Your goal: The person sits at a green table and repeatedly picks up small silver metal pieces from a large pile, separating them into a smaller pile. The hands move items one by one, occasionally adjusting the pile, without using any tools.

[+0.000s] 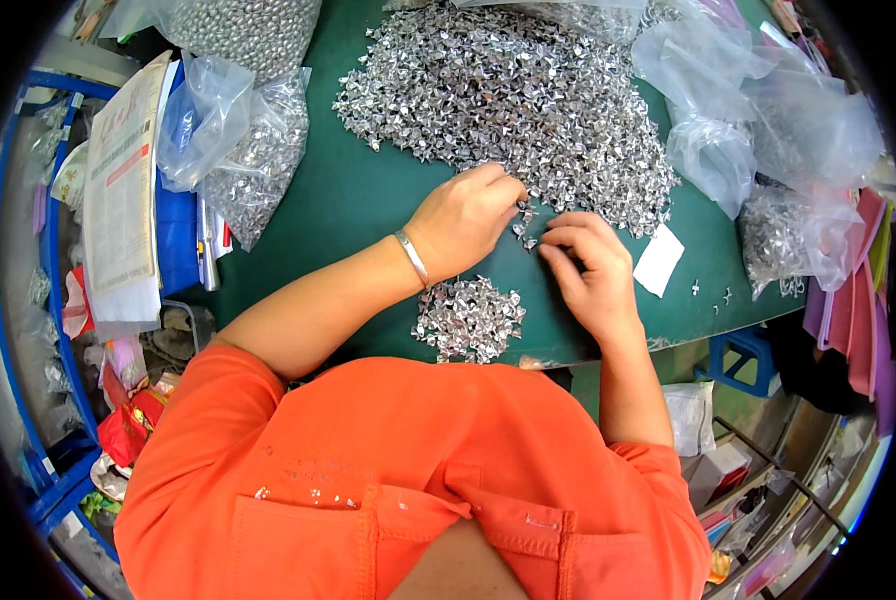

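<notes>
A large heap of small shiny silver metal pieces (508,100) spreads over the green table. My left hand (473,220), with a silver bangle on its wrist, rests at the heap's near edge. Its fingers are curled down and closed, and their tips are hidden. Just to its right lie a few loose silver pieces (524,228), between my two hands. Beside them is my right hand (596,280), bent, with a gap between thumb and forefinger and nothing visible in it. A smaller pile of the same silver pieces (468,318) sits near the table's front edge, close to my body.
Clear plastic bags of metal parts (258,150) stand at the left, near a blue bin (176,235) and papers (123,200). More bags (783,225) lie at the right. A white paper scrap (658,260) is by my right hand. A blue stool (743,362) stands below the table.
</notes>
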`<control>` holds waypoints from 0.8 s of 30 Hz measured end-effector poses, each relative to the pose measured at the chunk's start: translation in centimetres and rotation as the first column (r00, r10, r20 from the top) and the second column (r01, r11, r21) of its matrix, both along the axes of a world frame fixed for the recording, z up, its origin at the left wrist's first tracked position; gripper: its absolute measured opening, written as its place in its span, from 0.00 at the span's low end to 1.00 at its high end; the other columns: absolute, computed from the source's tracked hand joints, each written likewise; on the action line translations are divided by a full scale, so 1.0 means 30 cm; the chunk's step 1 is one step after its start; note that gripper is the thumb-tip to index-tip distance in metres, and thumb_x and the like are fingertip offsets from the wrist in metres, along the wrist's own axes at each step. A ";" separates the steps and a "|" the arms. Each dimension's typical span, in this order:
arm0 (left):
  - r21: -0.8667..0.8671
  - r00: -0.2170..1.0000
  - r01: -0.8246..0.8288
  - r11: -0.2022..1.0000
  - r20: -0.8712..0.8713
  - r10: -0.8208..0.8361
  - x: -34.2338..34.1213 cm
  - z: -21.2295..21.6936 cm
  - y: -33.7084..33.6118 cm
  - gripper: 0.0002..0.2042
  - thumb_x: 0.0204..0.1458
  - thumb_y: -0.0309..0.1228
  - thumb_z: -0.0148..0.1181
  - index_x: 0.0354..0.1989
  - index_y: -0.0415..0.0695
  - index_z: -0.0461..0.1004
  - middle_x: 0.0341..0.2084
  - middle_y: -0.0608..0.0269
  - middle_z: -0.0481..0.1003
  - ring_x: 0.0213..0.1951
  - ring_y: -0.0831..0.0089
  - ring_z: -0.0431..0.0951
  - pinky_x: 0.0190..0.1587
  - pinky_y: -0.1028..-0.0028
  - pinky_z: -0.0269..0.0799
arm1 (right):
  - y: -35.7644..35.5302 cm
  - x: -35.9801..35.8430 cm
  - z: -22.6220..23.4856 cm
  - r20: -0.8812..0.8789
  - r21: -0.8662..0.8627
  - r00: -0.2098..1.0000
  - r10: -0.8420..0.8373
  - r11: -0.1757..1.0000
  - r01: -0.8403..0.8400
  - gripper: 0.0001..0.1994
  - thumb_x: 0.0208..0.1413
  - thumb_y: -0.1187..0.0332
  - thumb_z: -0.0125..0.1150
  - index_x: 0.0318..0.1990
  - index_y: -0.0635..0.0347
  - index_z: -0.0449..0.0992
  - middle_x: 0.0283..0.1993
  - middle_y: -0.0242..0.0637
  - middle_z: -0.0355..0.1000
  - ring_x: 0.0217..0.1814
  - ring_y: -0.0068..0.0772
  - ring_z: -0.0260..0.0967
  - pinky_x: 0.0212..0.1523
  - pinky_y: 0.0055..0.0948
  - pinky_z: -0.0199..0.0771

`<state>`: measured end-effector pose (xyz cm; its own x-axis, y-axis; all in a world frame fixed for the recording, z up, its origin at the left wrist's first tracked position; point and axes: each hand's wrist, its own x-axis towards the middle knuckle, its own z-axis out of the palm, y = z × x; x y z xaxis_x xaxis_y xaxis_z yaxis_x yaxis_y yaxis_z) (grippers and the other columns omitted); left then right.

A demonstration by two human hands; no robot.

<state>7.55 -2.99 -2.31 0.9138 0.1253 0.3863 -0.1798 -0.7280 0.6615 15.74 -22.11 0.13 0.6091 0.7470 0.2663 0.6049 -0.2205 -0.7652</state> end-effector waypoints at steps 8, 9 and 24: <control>-0.139 0.998 -0.044 0.989 -0.055 0.037 -0.027 0.044 0.031 0.04 0.53 0.20 0.60 0.36 0.38 0.77 0.30 0.53 0.76 0.33 0.56 0.78 0.36 0.65 0.75 | 0.055 0.002 0.005 0.131 0.007 0.988 -0.088 0.996 0.088 0.05 0.50 0.81 0.64 0.35 0.63 0.77 0.37 0.42 0.74 0.40 0.47 0.73 0.42 0.38 0.74; -0.138 0.997 -0.045 0.989 -0.062 0.036 -0.035 0.052 0.033 0.04 0.53 0.20 0.60 0.36 0.38 0.77 0.30 0.53 0.76 0.33 0.56 0.78 0.36 0.65 0.75 | 0.063 0.002 -0.001 0.142 -0.003 0.986 -0.086 0.996 0.087 0.05 0.50 0.81 0.63 0.35 0.63 0.77 0.36 0.42 0.74 0.40 0.47 0.73 0.43 0.39 0.73; -0.126 0.991 0.044 0.991 -0.122 -0.059 -0.061 0.037 0.012 0.04 0.52 0.20 0.61 0.36 0.39 0.77 0.32 0.54 0.74 0.34 0.56 0.77 0.36 0.65 0.73 | 0.062 -0.007 -0.011 0.272 -0.121 0.959 -0.083 0.985 0.119 0.06 0.50 0.74 0.67 0.36 0.62 0.80 0.34 0.39 0.72 0.37 0.46 0.71 0.40 0.40 0.73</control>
